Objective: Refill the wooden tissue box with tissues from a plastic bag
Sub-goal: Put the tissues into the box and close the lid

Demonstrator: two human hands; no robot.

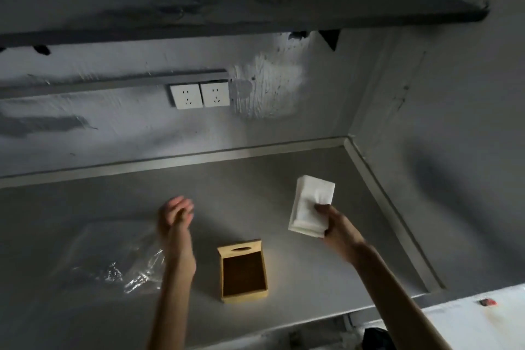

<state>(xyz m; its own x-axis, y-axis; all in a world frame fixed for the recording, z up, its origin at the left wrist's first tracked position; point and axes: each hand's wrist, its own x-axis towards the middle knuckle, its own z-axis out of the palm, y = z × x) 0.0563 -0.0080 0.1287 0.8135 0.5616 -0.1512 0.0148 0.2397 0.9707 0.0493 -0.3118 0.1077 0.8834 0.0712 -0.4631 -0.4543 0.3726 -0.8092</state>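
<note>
The wooden tissue box [243,273] lies on the grey counter in front of me, its dark inside open and bare; the side with the oval slot faces away from me. My right hand [333,226] holds a white stack of tissues [309,204] in the air, up and to the right of the box. My left hand [177,214] hovers left of the box, blurred, fingers loosely curled around nothing. A clear plastic bag [113,258] lies flat and crumpled on the counter, under and left of my left forearm.
The grey counter [284,179] ends at a raised lip along the back wall and the right wall. Two white wall sockets [199,94] sit above it, under a dark shelf [241,8]. A white surface [483,315] with a small red thing lies at the lower right.
</note>
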